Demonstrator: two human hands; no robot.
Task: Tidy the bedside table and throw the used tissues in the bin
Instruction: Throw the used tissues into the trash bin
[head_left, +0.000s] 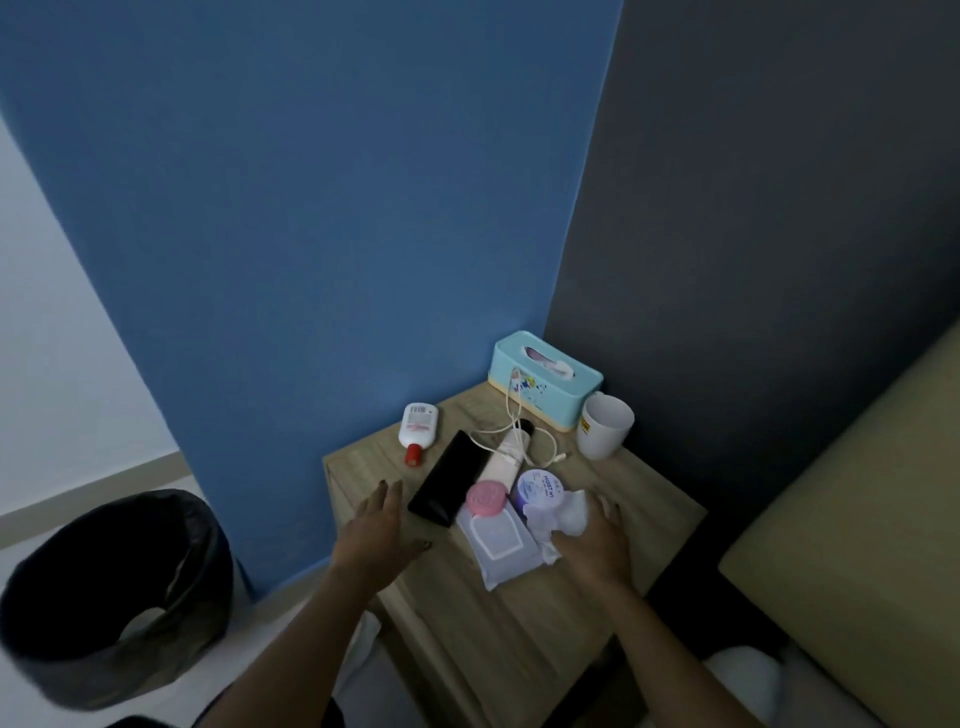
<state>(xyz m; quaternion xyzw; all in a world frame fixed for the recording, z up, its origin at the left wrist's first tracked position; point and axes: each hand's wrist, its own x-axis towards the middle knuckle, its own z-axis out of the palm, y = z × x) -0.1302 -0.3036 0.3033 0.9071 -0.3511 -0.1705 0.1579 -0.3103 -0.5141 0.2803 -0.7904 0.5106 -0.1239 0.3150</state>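
Observation:
A wooden bedside table (561, 618) stands in the corner. A crumpled white tissue (563, 512) lies near its right front, and my right hand (597, 545) rests on it with fingers curled around its lower edge. My left hand (376, 525) hovers flat over the table's left edge, fingers spread, holding nothing. Between the hands lie a black case (449, 480), a wet-wipes pack (501, 543) with a pink round lid (487, 499) on it, and a purple-white round jar (540, 488). The black-lined bin (119, 597) stands on the floor to the left.
At the back sit a turquoise tissue box (545, 382), a white mug (605, 426), a white bottle with a red cap (418, 428), a cream tube (506, 454) and a tangled white cable (519, 431). A bed edge (857, 519) runs along the right.

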